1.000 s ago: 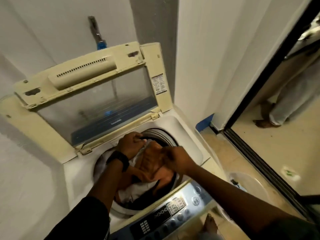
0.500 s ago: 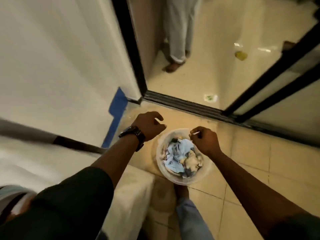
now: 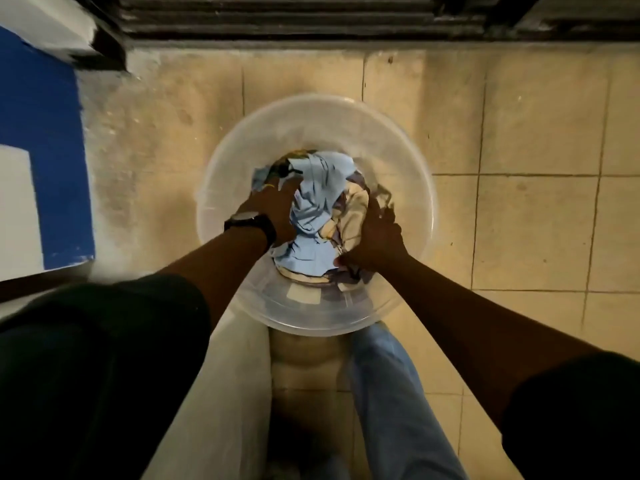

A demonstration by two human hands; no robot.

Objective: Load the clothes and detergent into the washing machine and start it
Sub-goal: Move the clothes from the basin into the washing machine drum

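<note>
No text, label, brand, number or sign can be read anywhere here, neither on the clear basin (image 3: 408,161), the clothes (image 3: 318,209) nor the wristwatch (image 3: 251,221).

Both hands (image 3: 277,211) (image 3: 375,237) in basin (image 3: 408,157) around clothes (image 3: 318,209).

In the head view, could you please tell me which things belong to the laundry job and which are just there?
Part of the job:
- clothes, bundled in the basin
- clear plastic basin on the floor
- left hand and right hand, both gripping the clothes

Just there:
- wristwatch
- tiled floor
- door track
- blue wall stripe
</note>
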